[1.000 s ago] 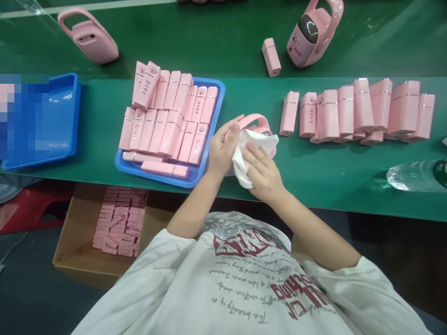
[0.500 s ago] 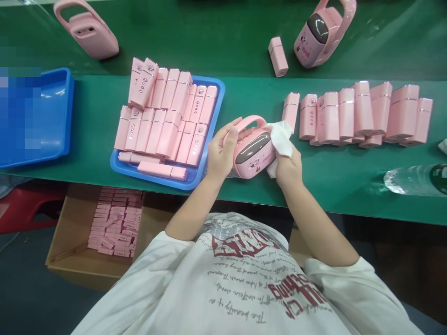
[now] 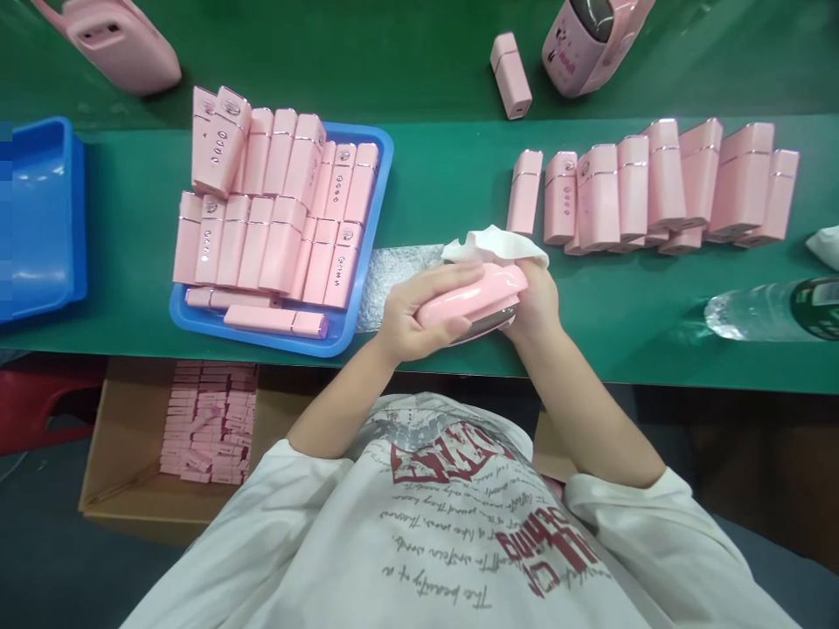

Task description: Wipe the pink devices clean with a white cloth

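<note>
My left hand [image 3: 412, 319] is wrapped round a pink power bank [image 3: 468, 297] with a loop handle. The power bank is turned so its glossy pink handle faces up, and part of its dark window shows along the lower edge. At its right end, my right hand [image 3: 536, 301] holds a white cloth [image 3: 495, 245] that spreads out behind the power bank. The right fingertips are hidden behind the power bank and cloth. Beneath and left of my hands, a silvery sheet [image 3: 397, 275] lies on the green table [image 3: 446, 188].
Left stands a blue tray [image 3: 375, 201] stacked with small pink stick-shaped pieces. More pink pieces [image 3: 665, 183] stand at right, near a water bottle [image 3: 753, 310]. Two handled power banks [image 3: 124, 44] are at the back. An empty-looking blue tray [image 3: 45, 218] and a cardboard box [image 3: 131, 419] are at left.
My left hand has tilted the power bank over, so its handle now faces up and its printed front is hidden. The cloth has shifted behind it. The view has moved slightly.
</note>
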Motion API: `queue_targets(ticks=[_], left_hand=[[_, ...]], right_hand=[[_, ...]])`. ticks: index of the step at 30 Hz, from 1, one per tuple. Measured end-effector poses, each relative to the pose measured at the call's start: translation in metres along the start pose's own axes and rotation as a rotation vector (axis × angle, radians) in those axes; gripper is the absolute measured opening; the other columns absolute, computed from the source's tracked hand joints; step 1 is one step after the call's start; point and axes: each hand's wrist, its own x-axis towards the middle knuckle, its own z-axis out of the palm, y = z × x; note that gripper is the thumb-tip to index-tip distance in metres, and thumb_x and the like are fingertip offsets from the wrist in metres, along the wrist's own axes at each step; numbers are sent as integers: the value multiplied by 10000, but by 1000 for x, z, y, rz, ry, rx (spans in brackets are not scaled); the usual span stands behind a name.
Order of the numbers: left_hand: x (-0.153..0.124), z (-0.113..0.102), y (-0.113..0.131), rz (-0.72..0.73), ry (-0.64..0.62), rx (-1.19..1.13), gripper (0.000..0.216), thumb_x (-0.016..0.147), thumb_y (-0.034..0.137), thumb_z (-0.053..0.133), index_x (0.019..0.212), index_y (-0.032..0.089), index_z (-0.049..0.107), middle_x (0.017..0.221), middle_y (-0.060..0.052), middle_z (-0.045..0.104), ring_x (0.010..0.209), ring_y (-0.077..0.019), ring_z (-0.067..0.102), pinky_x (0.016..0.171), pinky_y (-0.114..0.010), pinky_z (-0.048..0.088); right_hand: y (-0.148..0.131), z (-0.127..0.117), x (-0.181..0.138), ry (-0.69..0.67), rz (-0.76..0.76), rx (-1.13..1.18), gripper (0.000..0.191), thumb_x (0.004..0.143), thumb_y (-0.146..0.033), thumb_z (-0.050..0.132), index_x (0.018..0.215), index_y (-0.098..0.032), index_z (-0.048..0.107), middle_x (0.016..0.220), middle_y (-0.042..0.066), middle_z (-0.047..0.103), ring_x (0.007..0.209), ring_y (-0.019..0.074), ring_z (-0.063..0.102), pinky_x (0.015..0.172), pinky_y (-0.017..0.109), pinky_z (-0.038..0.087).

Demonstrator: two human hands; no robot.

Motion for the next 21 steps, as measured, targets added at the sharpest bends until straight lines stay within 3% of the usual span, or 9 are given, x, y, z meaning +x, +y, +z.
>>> queue_targets(ticks=[7,10,14,18,21], left_hand=[[-3,2,-1,246,-94,129,505,813,336,621,1314,291,572,1268,-55,651,1166,-272,615,951,-409,511],[-1,1,0,293,-86,183,532,805,306,620,1331,270,553,1299,-79,629,1199,-277,594,995,-431,485],[-1,-3,3,125,-92,241,471,850,328,578,1313,246,569,1403,-111,538,1280,-289,527,1057,-463,433],[-3,-5,5,19,-93,246,478,859,415,581,1297,223,583,1321,-114,608,1225,-268,575,1044,-424,462],[-9,-2,5,-11,-20,257,469,867,459,571,1263,210,613,1308,-108,618,1218,-265,581,1045,-406,466]], right_hand=[[-7,2,-3,5,25,-51,383,880,-418,393,1081,-157,589,1160,65,649,1074,197,619,862,271,541],[-13,5,-5,56,48,-20,327,845,-383,440,984,-145,617,1048,75,680,985,206,640,816,279,543],[-18,8,-7,13,-11,-75,294,811,-354,444,897,-156,644,946,69,704,965,217,643,813,287,536],[-13,5,-6,-18,-210,-51,316,755,-403,484,848,-154,655,937,82,716,967,256,652,829,337,540],[-7,6,-11,-1,-369,-33,379,769,-472,493,869,-153,673,952,88,719,949,277,657,853,386,534]])
